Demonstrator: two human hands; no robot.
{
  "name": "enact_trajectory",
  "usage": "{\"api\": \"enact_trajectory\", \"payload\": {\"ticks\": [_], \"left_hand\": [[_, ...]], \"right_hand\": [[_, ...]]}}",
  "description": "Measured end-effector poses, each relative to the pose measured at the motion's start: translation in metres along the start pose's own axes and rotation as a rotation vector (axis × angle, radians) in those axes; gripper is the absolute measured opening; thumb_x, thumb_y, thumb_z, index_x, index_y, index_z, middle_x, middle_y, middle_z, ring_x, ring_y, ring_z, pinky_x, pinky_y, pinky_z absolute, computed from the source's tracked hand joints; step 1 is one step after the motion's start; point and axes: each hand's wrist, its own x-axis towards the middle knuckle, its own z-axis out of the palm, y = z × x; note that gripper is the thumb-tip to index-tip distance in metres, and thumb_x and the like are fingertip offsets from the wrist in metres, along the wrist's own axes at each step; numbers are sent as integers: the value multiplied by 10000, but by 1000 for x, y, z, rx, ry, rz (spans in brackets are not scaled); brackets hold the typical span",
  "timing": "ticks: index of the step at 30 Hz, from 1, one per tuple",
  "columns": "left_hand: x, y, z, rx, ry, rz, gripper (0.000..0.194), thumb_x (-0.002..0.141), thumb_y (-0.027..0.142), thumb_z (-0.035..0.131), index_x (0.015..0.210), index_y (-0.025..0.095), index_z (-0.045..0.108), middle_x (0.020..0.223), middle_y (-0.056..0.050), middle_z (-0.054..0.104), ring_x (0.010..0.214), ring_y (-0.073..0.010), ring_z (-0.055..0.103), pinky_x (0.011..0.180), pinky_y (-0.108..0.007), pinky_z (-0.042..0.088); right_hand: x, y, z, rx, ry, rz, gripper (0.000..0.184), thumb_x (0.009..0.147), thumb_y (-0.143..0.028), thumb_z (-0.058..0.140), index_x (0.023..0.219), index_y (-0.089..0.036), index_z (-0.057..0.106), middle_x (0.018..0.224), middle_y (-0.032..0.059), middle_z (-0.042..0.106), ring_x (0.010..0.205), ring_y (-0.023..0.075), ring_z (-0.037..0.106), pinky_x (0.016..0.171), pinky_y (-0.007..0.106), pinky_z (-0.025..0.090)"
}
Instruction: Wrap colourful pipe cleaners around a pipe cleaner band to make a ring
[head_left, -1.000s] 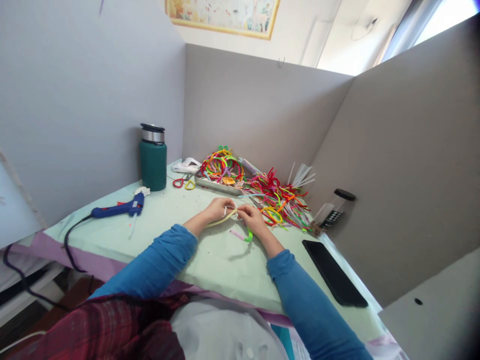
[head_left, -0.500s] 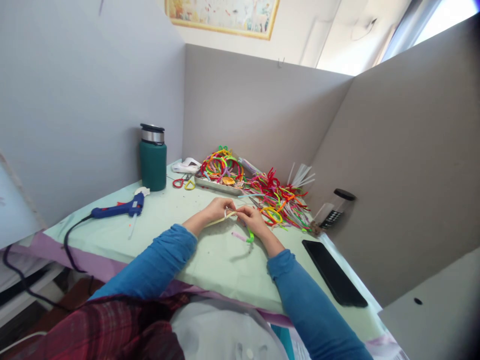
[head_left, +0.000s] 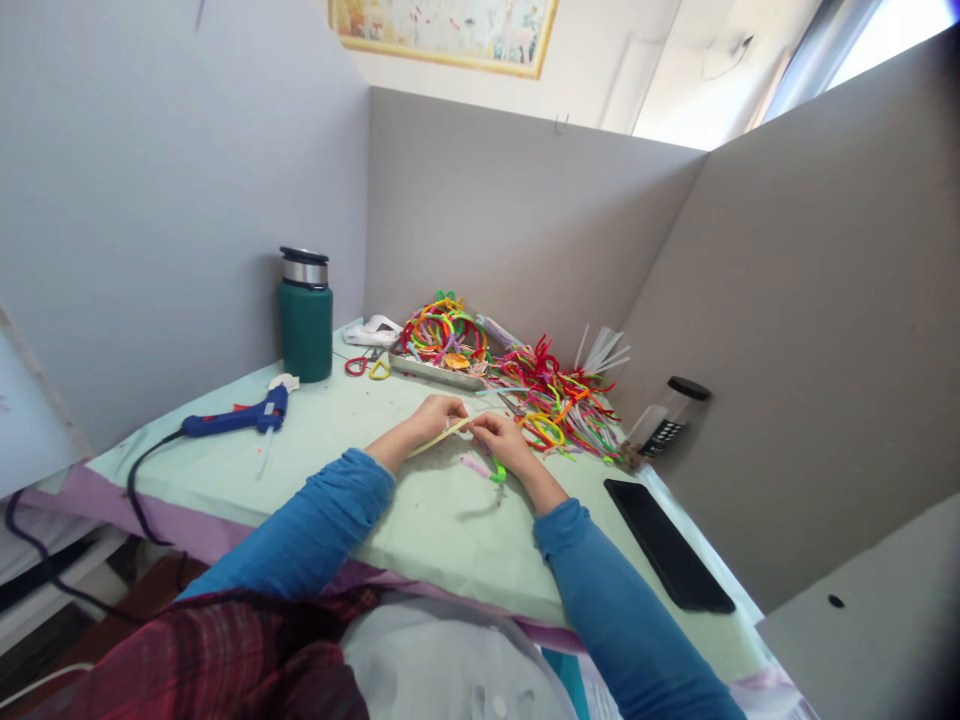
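Observation:
Over the middle of the table, my left hand (head_left: 436, 418) is closed on a thin pale yellow strip (head_left: 441, 438), which slants down and left beneath the palm. Close beside it, my right hand (head_left: 504, 440) is closed with fingertips pinched at the strip's upper end. From under the right hand hangs a bent pipe cleaner (head_left: 499, 472), green with a pale pink end pointing left. Its upper part is hidden by the fingers, so how it meets the strip cannot be made out.
Behind the hands lie a metal tray (head_left: 439, 375) of coloured pipe-cleaner rings and a heap of loose pipe cleaners (head_left: 559, 385). A blue glue gun (head_left: 240, 418), corded, and a green bottle (head_left: 306, 330) stand left. Scissors (head_left: 379, 370) lie beyond; a black phone (head_left: 667, 545) lies right.
Both hands stay nearly in place, with small finger movements. The hanging pipe cleaner has shifted slightly left and up, and the yellow strip has turned a little.

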Motion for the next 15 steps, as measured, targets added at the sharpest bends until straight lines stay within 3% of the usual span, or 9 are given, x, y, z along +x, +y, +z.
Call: {"api": "enact_trajectory", "payload": {"ticks": [11, 15], "left_hand": [[-3, 1, 2, -27, 12, -97, 302, 671, 400, 648, 746, 107, 657, 474, 26, 530, 411, -86, 440, 422, -201, 316], [-1, -3, 2, -45, 2, -104, 258, 680, 356, 638, 751, 108, 651, 483, 20, 539, 409, -89, 454, 420, -199, 324]], "right_hand": [[1, 6, 3, -64, 5, -2, 184, 787, -270, 514, 846, -182, 665, 630, -8, 628, 477, 109, 478, 485, 232, 364], [1, 6, 3, -193, 51, -72, 171, 794, -307, 551, 812, -185, 670, 670, 1, 623, 594, 135, 524, 565, 249, 390]]}}
